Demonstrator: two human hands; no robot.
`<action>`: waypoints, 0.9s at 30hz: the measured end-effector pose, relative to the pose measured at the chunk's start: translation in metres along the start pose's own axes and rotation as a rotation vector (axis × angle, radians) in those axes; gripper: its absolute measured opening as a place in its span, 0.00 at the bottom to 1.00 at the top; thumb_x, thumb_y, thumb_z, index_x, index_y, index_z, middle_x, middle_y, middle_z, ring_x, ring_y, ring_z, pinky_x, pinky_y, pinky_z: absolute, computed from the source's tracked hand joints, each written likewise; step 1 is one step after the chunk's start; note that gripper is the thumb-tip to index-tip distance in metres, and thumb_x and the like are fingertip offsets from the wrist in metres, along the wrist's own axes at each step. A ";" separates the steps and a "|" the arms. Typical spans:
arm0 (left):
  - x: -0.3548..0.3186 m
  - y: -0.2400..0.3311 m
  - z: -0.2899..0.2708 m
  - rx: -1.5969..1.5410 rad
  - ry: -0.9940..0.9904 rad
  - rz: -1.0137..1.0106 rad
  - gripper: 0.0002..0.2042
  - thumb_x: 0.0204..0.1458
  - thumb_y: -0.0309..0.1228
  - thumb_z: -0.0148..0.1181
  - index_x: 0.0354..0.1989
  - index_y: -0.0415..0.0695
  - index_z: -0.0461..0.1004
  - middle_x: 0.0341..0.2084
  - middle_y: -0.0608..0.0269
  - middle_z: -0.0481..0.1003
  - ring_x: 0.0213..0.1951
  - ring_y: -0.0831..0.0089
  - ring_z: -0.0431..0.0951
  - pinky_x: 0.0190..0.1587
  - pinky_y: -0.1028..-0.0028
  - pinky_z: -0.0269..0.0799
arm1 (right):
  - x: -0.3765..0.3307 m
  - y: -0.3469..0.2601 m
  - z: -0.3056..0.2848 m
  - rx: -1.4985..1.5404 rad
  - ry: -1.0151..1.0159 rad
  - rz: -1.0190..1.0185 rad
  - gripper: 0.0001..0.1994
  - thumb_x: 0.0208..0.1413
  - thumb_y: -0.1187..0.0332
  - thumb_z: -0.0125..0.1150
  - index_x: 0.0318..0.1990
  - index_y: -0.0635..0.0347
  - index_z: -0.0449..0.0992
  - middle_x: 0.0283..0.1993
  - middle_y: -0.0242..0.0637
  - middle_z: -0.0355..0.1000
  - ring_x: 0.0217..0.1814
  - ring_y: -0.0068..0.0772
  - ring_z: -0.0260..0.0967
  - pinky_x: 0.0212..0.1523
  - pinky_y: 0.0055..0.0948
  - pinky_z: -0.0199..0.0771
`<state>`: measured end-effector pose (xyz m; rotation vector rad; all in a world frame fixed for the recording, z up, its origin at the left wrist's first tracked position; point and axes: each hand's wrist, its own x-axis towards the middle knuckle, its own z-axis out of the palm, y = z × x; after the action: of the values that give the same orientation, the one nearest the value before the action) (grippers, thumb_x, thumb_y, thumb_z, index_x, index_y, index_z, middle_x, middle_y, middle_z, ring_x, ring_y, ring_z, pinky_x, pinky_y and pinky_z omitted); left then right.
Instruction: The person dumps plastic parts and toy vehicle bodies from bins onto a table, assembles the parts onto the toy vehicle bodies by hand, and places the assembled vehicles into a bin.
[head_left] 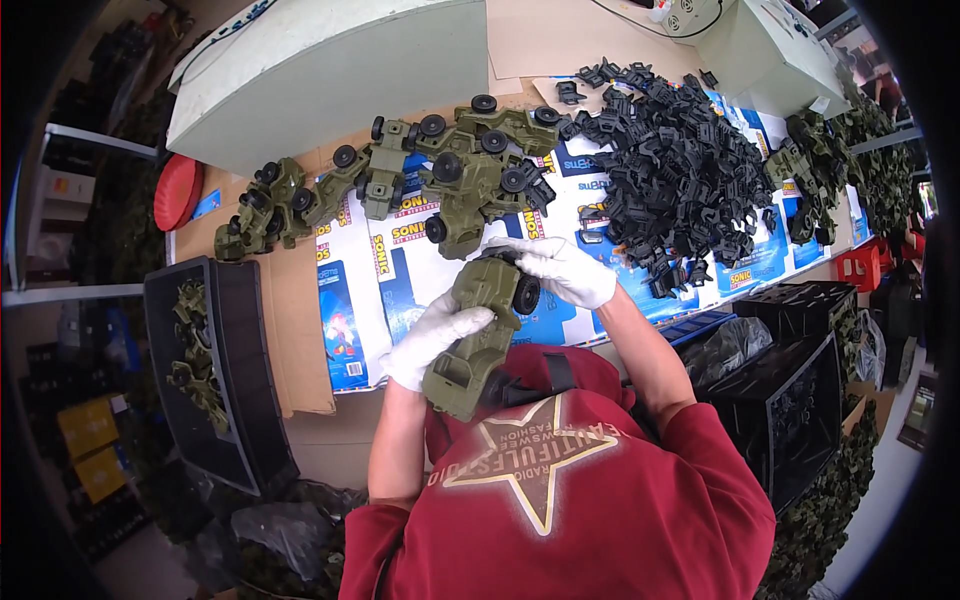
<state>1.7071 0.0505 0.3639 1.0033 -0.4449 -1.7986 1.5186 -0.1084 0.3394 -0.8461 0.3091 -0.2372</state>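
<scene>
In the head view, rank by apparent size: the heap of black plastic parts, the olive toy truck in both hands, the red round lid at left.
1. Heap of black plastic parts
2. Olive toy truck, though nearer the camera
3. Red round lid, partly hidden

white gloves (560, 268), red star-printed shirt (560, 490)

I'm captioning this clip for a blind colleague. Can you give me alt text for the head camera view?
Two white-gloved hands, left hand and right hand, hold an olive-green toy truck over a worktable. Behind it lie more green toy trucks and a heap of black plastic parts.
</scene>
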 end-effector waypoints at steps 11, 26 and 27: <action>-0.004 -0.002 -0.004 -0.111 -0.035 0.014 0.31 0.51 0.30 0.68 0.63 0.39 0.63 0.46 0.64 0.76 0.44 0.76 0.77 0.47 0.75 0.75 | 0.001 -0.010 0.000 -0.478 -0.040 -0.106 0.27 0.66 0.55 0.52 0.64 0.66 0.66 0.63 0.43 0.67 0.68 0.34 0.61 0.69 0.33 0.56; 0.007 -0.039 0.006 0.391 0.460 0.711 0.47 0.47 0.59 0.66 0.66 0.35 0.56 0.59 0.54 0.65 0.61 0.65 0.65 0.64 0.68 0.58 | 0.029 0.032 0.050 -0.727 0.266 -0.356 0.25 0.70 0.52 0.37 0.54 0.66 0.73 0.55 0.44 0.72 0.61 0.37 0.66 0.63 0.34 0.61; 0.007 -0.035 0.006 0.417 0.502 0.717 0.44 0.47 0.57 0.67 0.63 0.36 0.60 0.56 0.55 0.66 0.60 0.66 0.66 0.63 0.68 0.60 | 0.026 0.029 0.058 -0.690 0.234 -0.406 0.26 0.68 0.51 0.39 0.55 0.66 0.71 0.55 0.44 0.71 0.61 0.39 0.66 0.63 0.35 0.62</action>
<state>1.6805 0.0593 0.3410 1.3180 -0.7586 -0.7921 1.5664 -0.0578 0.3488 -1.5709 0.4466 -0.6326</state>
